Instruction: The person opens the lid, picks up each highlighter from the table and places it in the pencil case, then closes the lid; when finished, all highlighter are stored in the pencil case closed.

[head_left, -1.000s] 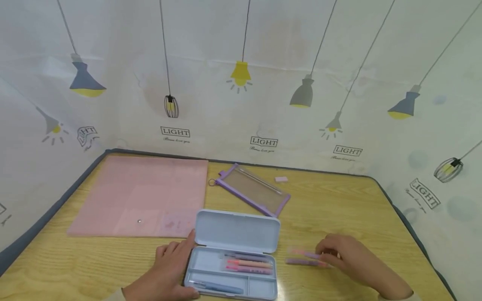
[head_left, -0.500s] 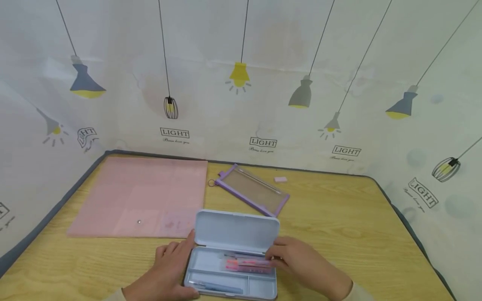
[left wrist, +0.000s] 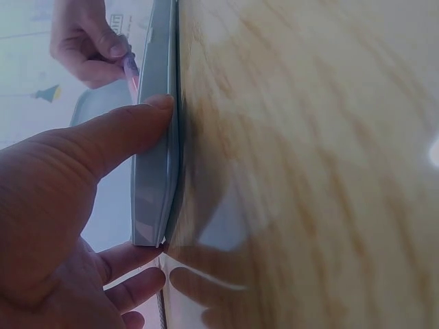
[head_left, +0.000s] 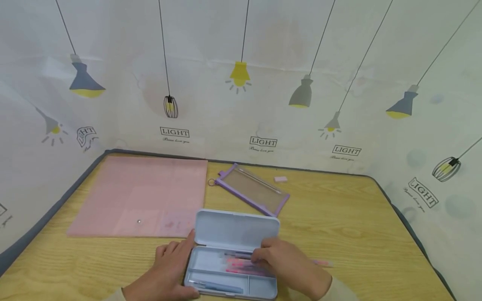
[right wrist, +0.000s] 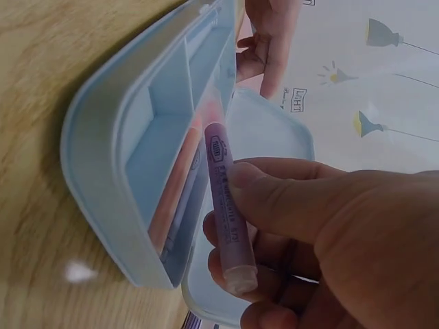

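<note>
A light blue pencil case [head_left: 212, 261] stands with its lid up at the table's front. My left hand [head_left: 169, 263] grips its left end, the thumb [left wrist: 130, 130] on the front wall and fingers by the back corner. Over the long rear compartment, my right hand [head_left: 288, 263] pinches a purple highlighter [right wrist: 226, 192] with a pink end, tilted down into the case. Beneath it lie several pens, among them an orange highlighter [right wrist: 177, 188], partly hidden by the hand. A blue pen [head_left: 216, 286] is in the front compartment. Another highlighter [head_left: 323, 263] shows beyond the right hand.
A pink folder [head_left: 150, 188] lies at the back left. Behind the case is a clear zip pouch [head_left: 250, 188] with purple edging, and a small pink eraser [head_left: 280, 179] beside it. A printed cloth screen [head_left: 211, 83] surrounds the table [head_left: 361, 217].
My right hand has picked up a highlighter from the table on the right and carried it left into the case. My left hand has stayed at the case's left end.
</note>
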{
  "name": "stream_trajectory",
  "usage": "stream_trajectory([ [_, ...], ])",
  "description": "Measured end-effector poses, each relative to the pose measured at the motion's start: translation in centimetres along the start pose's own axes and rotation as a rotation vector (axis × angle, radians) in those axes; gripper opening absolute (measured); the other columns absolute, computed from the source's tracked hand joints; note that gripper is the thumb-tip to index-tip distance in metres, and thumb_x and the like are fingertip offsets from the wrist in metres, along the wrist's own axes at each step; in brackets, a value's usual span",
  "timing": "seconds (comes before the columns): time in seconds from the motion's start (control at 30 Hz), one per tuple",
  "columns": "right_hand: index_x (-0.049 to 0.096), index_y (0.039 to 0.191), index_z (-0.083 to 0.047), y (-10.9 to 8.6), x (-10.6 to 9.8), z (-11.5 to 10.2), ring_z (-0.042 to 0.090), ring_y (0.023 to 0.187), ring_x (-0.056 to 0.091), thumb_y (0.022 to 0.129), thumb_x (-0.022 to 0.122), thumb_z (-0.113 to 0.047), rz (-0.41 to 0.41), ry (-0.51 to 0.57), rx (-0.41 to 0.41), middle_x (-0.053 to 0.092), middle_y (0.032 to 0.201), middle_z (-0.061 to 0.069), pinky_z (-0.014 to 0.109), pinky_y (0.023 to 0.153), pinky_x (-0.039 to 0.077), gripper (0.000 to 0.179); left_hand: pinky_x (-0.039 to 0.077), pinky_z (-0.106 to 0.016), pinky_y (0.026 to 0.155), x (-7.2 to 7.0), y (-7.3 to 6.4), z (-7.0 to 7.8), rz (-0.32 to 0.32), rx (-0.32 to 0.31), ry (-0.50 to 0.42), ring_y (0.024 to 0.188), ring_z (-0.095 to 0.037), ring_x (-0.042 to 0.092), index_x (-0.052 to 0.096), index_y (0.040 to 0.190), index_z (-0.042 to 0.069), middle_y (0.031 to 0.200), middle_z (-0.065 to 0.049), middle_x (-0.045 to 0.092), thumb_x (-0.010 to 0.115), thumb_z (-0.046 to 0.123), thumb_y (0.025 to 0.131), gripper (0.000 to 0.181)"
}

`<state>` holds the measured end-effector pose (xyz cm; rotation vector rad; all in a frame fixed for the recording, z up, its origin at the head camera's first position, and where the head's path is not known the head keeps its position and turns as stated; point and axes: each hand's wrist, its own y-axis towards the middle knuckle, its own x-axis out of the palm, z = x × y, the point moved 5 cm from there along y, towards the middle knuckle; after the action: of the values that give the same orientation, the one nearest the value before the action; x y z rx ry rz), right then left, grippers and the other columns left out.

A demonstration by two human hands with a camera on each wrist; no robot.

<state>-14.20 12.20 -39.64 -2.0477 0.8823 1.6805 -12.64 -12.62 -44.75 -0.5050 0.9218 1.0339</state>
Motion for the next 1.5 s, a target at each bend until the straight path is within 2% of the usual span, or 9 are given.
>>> stream_trajectory([
  [0.27,0.072,0.086,-0.025,-0.3,0.6,-0.1,-0.001,0.068,0.05,0.085,0.074,-0.02,0.027,-0.057,0.035,0.056,0.076,-0.013,0.019,0.059,0.044,0.005,0.025,-0.044,0.086,-0.1,0.0,0.1,-0.001,0.006,0.0,0.109,-0.021,0.042,0.015,0.155,-0.003,0.138,-0.011,0.051,0.088,0.049,0.059,0.131],
  [0.47,0.067,0.082,-0.024,-0.4,1.1,0.0,-0.001,0.067,0.05,0.084,0.076,-0.021,0.003,-0.053,0.082,0.057,0.077,-0.014,0.021,0.059,0.045,0.01,0.025,-0.043,0.085,-0.1,0.0,0.0,-0.001,0.006,-0.003,0.108,-0.021,0.041,0.015,0.155,-0.003,0.137,-0.011,0.052,0.088,0.05,0.059,0.131],
  [0.77,0.063,0.077,-0.024,-0.3,1.4,-0.1,0.0,0.067,0.048,0.082,0.077,-0.022,0.041,-0.068,0.107,0.053,0.075,-0.014,0.02,0.059,0.043,0.015,0.025,-0.044,0.087,-0.1,0.0,0.0,-0.002,0.019,0.015,0.109,-0.021,0.042,0.016,0.154,-0.004,0.138,-0.01,0.051,0.087,0.051,0.06,0.13],
  [1.13,0.065,0.084,-0.025,-0.9,1.7,0.0,-0.003,0.071,0.05,0.089,0.072,-0.021,0.022,0.023,0.112,0.058,0.081,-0.016,0.022,0.065,0.047,0.009,0.025,-0.046,0.088,-0.2,0.0,0.0,-0.022,-0.008,-0.019,0.112,-0.023,0.042,0.016,0.154,-0.005,0.138,-0.012,0.051,0.088,0.048,0.06,0.13],
  [1.3,0.068,0.09,-0.022,-2.2,0.3,1.1,-0.003,0.076,0.053,0.09,0.07,-0.021,0.06,0.116,0.167,0.061,0.086,-0.016,0.021,0.068,0.049,0.002,0.026,-0.045,0.087,-0.2,0.1,0.0,-0.009,-0.004,-0.008,0.11,-0.022,0.043,0.016,0.154,-0.004,0.138,-0.012,0.052,0.089,0.048,0.059,0.13],
  [1.4,0.07,0.094,-0.02,-3.4,-1.4,2.5,0.0,0.08,0.058,0.087,0.073,-0.019,0.107,0.093,0.225,0.065,0.089,-0.013,0.022,0.069,0.051,0.008,0.025,-0.046,0.088,-0.1,0.1,0.0,-0.014,-0.008,-0.009,0.111,-0.022,0.043,0.016,0.155,-0.003,0.138,-0.011,0.052,0.089,0.048,0.059,0.131],
  [1.5,0.071,0.098,-0.021,-5.1,-2.9,4.4,0.002,0.082,0.06,0.085,0.076,-0.021,0.109,0.07,0.307,0.067,0.093,-0.012,0.025,0.071,0.051,0.015,0.025,-0.046,0.088,-0.1,0.1,-0.1,-0.023,-0.01,-0.01,0.111,-0.023,0.043,0.015,0.155,-0.003,0.14,-0.012,0.051,0.088,0.05,0.059,0.131],
])
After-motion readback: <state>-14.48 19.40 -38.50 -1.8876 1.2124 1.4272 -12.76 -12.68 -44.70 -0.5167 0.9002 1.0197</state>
